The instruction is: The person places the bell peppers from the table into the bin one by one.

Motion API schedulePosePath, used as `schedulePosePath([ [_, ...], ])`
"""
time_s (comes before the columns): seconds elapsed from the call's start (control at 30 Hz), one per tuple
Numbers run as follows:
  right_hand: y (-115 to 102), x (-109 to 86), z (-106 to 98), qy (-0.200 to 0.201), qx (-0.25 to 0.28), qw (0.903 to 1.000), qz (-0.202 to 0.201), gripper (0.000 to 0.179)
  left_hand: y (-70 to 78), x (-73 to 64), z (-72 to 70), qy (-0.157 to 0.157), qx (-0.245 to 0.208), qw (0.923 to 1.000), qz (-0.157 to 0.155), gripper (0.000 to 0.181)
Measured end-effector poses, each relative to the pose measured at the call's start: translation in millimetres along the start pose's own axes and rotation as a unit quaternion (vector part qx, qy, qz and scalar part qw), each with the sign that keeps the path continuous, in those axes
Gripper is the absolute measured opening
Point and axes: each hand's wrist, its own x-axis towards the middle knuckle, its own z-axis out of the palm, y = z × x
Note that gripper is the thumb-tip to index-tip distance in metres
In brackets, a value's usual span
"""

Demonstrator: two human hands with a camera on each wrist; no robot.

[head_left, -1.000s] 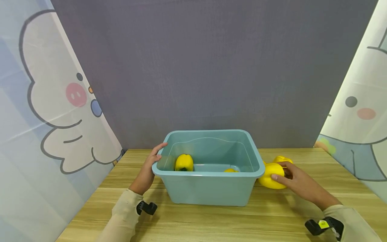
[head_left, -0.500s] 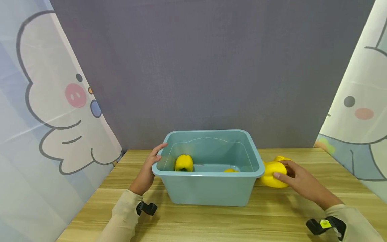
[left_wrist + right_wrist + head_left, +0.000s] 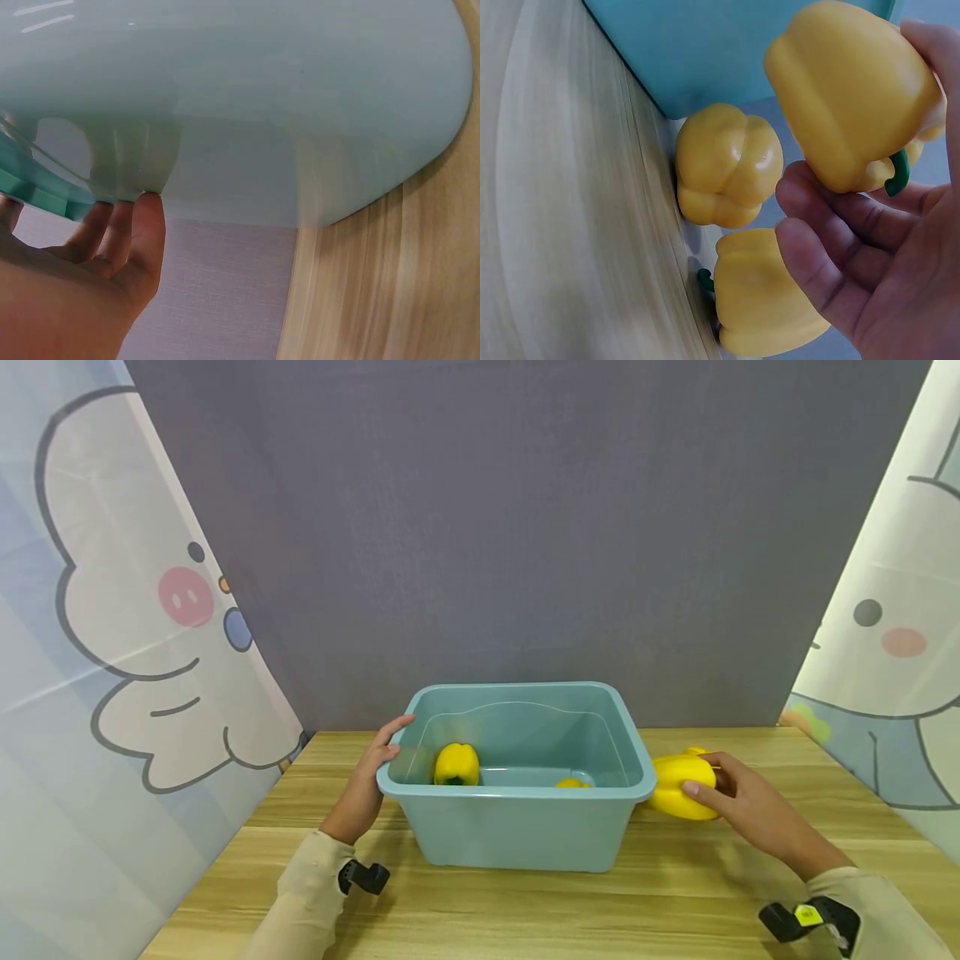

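A light blue plastic bin (image 3: 517, 831) stands on the wooden table. My left hand (image 3: 365, 785) grips its left rim; in the left wrist view several fingertips (image 3: 150, 225) press against the wall. At the bin's right side, my right hand (image 3: 750, 806) holds a yellow bell pepper (image 3: 681, 787) by its stem end, between thumb and fingers. The right wrist view shows this held pepper (image 3: 847, 90) raised off the table, its green stem towards the palm. Inside the bin lie a yellow bell pepper (image 3: 457, 763) at the left and another (image 3: 573, 782) mostly hidden by the front wall.
Two more yellow bell peppers sit on the table beside the bin: one close to its wall (image 3: 727, 165) and one below my fingers (image 3: 761, 296). A grey panel (image 3: 525, 543) rises behind the table, with cartoon-printed cloths (image 3: 150, 610) at both sides.
My right hand has shifted slightly right, and the held pepper has risen a little, covering more of the pepper behind it. The left hand and the bin have stayed put.
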Motion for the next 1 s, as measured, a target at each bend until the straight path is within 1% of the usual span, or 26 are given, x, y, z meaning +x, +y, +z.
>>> schedulePosePath([
  [0.33,-0.8,0.7,-2.2,0.022,0.004,0.9997,-0.012,0.049,-0.3,-0.4,-0.7,-0.002,0.003,1.0000,0.003,0.056],
  [0.7,2.1,0.7,-1.9,0.021,0.006,0.9997,-0.010,0.048,0.6,-0.3,0.5,-0.002,0.002,1.0000,0.003,0.056],
  [1.0,3.1,1.0,-1.4,0.029,0.002,0.9995,-0.006,0.047,0.3,-0.1,-0.2,0.001,0.005,1.0000,0.003,0.055],
])
